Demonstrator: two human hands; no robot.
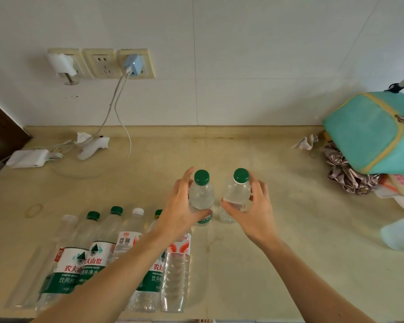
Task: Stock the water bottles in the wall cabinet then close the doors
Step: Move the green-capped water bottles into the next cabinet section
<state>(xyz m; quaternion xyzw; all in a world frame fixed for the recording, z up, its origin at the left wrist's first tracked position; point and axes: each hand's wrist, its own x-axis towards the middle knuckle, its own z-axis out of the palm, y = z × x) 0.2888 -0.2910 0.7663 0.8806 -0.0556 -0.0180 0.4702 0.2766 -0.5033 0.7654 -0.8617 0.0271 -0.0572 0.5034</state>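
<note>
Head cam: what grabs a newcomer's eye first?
Two hands mid-counter, each gripping a small green-capped bottle: left hand on the left bottle, right hand on the right bottle. A row of larger bottles stands front left, and a teal bag sits far right.

White tiled wall [243, 66] above a beige stone countertop [243, 264]. Three wall sockets [100, 64] at 10 o'clock; dark wood panel [0, 129] at 9 o'clock
</note>
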